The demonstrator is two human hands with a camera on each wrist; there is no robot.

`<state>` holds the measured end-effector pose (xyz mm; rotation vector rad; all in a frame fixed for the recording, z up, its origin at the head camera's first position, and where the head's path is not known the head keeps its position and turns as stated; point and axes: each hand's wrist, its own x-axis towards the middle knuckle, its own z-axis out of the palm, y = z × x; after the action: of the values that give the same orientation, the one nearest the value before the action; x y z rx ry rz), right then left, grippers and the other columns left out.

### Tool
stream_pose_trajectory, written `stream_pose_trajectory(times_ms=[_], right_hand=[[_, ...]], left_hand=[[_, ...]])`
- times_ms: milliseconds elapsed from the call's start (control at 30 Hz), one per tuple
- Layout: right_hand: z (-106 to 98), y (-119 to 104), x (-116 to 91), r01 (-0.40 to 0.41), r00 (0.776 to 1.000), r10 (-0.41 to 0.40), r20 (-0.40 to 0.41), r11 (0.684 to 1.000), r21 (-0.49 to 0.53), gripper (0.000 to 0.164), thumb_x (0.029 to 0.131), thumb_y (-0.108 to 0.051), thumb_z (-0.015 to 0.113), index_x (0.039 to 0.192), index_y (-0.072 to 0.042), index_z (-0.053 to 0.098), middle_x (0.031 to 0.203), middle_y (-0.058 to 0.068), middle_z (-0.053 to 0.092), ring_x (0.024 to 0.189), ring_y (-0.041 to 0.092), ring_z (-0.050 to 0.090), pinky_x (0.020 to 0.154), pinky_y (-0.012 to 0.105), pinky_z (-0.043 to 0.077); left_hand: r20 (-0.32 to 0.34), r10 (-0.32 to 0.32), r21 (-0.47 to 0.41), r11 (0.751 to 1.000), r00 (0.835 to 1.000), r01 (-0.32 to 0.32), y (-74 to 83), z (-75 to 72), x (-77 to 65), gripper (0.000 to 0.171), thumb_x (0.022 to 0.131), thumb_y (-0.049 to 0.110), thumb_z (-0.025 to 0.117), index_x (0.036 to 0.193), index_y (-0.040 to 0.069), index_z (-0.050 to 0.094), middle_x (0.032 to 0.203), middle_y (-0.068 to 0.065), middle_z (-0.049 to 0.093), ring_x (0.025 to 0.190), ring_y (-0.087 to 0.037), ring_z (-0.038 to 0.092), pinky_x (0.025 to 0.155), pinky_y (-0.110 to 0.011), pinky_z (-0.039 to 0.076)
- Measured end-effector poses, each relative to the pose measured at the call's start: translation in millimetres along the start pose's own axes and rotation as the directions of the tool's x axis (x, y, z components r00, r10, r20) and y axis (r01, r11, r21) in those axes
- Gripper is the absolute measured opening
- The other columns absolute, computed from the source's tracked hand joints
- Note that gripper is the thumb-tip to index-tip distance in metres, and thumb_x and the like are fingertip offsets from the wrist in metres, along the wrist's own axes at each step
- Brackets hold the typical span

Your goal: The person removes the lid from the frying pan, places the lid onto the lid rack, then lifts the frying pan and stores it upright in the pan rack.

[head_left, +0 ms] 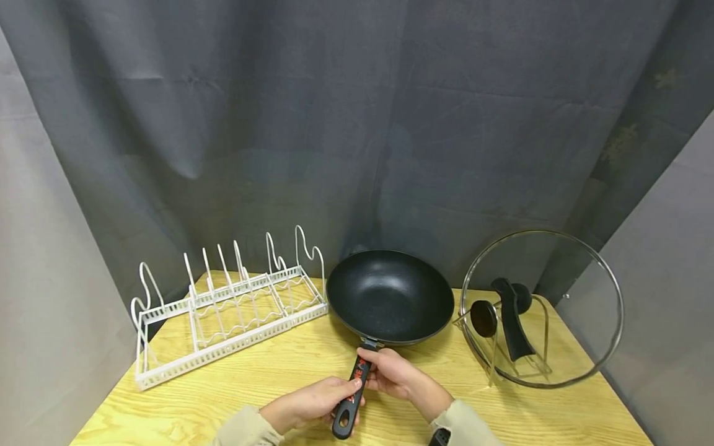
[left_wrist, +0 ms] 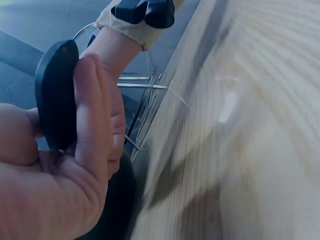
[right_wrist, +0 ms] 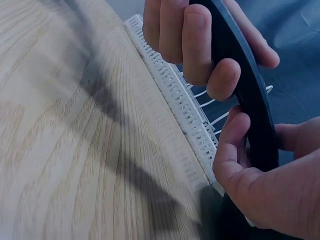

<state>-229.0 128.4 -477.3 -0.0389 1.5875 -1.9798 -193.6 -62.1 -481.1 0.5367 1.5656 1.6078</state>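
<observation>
A black frying pan [head_left: 390,297] with a deep round bowl is in the middle of the head view, its handle [head_left: 352,406] pointing toward me. My left hand [head_left: 312,401] grips the handle near its end, thumb on top. Closer to the bowl, my right hand [head_left: 398,375] holds the same handle, thumb over it and fingers beneath. In the left wrist view, the handle [left_wrist: 56,100] sits between the left thumb and fingers. The right wrist view shows both hands' fingers around the handle [right_wrist: 252,95], above the wood tabletop.
On the left stands a white wire rack [head_left: 223,356] with upright dividers. At right, a large glass lid [head_left: 615,285] with a black handle [head_left: 513,322] leans upright in a metal wire stand [head_left: 546,322]. A grey curtain [head_left: 357,124] hangs behind the wooden table [head_left: 268,365].
</observation>
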Motion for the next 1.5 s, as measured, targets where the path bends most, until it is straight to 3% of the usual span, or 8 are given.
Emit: stream_pose_trajectory(times_ms=[300, 500, 667, 967, 1167, 1267, 1367, 1500], right_hand=[[-12.8, 1.2, -7.8, -0.001, 1.0, 0.002, 0.004, 0.999, -0.047, 0.029, 0.096, -0.022, 0.054, 0.102, 0.007, 0.048, 0.077, 0.006, 0.059, 0.067, 0.01, 0.061, 0.062, 0.022, 0.051], [-23.8, 1.0, -13.4, -0.001, 1.0, 0.002, 0.031, 0.999, -0.039, 0.029, 0.098, -0.028, 0.051, 0.097, 0.001, 0.049, 0.075, 0.004, 0.059, 0.066, 0.01, 0.062, 0.061, 0.022, 0.052], [-30.3, -0.7, -17.7, 0.0, 0.998, 0.003, 0.061, 0.999, -0.042, 0.028, 0.099, -0.029, 0.049, 0.092, -0.002, 0.048, 0.074, 0.003, 0.057, 0.065, 0.01, 0.061, 0.06, 0.021, 0.052], [-39.3, 1.3, -20.9, -0.04, 0.997, 0.042, 0.065, 0.999, -0.036, 0.029, 0.098, -0.032, 0.05, 0.089, -0.005, 0.048, 0.07, 0.003, 0.056, 0.061, 0.009, 0.059, 0.055, 0.02, 0.05], [-47.0, 1.1, -22.7, -0.068, 0.997, 0.069, 0.029, 0.997, -0.031, 0.031, 0.097, -0.037, 0.051, 0.085, -0.009, 0.049, 0.067, -0.001, 0.056, 0.058, 0.006, 0.054, 0.055, 0.019, 0.046], [-51.4, 2.7, -22.5, -0.083, 0.996, 0.084, 0.027, 0.995, -0.049, 0.032, 0.097, -0.04, 0.05, 0.084, -0.01, 0.049, 0.067, -0.003, 0.054, 0.058, 0.006, 0.051, 0.057, 0.02, 0.044], [-56.2, 3.6, -22.2, -0.086, 0.995, 0.089, 0.049, 0.995, -0.058, 0.033, 0.097, -0.04, 0.049, 0.084, -0.01, 0.051, 0.07, -0.003, 0.053, 0.061, 0.007, 0.05, 0.061, 0.022, 0.043], [-62.5, 2.6, -21.7, -0.094, 0.988, 0.096, 0.121, 0.995, -0.021, 0.03, 0.098, -0.034, 0.047, 0.084, -0.009, 0.054, 0.075, -0.002, 0.056, 0.068, 0.008, 0.054, 0.067, 0.022, 0.046]], left_hand=[[-0.036, 0.024, -0.057, 0.998, 0.999, -0.026, -4.5, 22.1, 11.5, 0.06, 0.1, 0.047, 0.037, 0.111, -0.009, 0.054, 0.076, -0.002, 0.063, 0.062, -0.006, 0.061, 0.051, -0.017, 0.049], [-0.086, 0.066, -0.106, 0.992, 0.994, -0.075, -12.5, 37.1, 21.8, 0.06, 0.1, 0.05, 0.035, 0.106, -0.006, 0.056, 0.074, -0.002, 0.062, 0.062, -0.007, 0.06, 0.049, -0.016, 0.047], [-0.083, 0.05, -0.129, 0.99, 0.995, -0.06, -11.9, 46.3, 27.5, 0.059, 0.099, 0.052, 0.035, 0.106, -0.002, 0.057, 0.076, -0.001, 0.062, 0.06, -0.004, 0.059, 0.049, -0.016, 0.046], [-0.041, 0.049, -0.129, 0.99, 0.998, -0.054, -12.2, 59.1, 38.8, 0.064, 0.097, 0.054, 0.037, 0.11, -0.006, 0.056, 0.077, 0.0, 0.063, 0.061, -0.003, 0.06, 0.051, -0.015, 0.048], [-0.087, 0.033, -0.17, 0.984, 0.996, -0.048, -9.2, 72.2, 48.3, 0.056, 0.099, 0.049, 0.04, 0.108, -0.002, 0.059, 0.077, 0.0, 0.064, 0.063, -0.005, 0.061, 0.057, -0.018, 0.05], [-0.091, 0.025, -0.29, 0.956, 0.996, -0.05, -8.4, 80.5, 54.0, 0.042, 0.099, 0.043, 0.042, 0.1, 0.005, 0.06, 0.077, 0.001, 0.064, 0.066, -0.006, 0.063, 0.064, -0.021, 0.053], [-0.086, 0.033, -0.414, 0.908, 0.996, -0.066, -8.0, 88.0, 59.0, 0.029, 0.1, 0.037, 0.043, 0.093, 0.012, 0.057, 0.077, 0.003, 0.063, 0.07, -0.008, 0.064, 0.072, -0.025, 0.053], [-0.074, 0.05, -0.493, 0.866, 0.996, -0.081, -8.7, 94.5, 63.5, 0.025, 0.101, 0.032, 0.039, 0.089, 0.015, 0.054, 0.076, 0.004, 0.06, 0.071, -0.008, 0.063, 0.077, -0.027, 0.051]])
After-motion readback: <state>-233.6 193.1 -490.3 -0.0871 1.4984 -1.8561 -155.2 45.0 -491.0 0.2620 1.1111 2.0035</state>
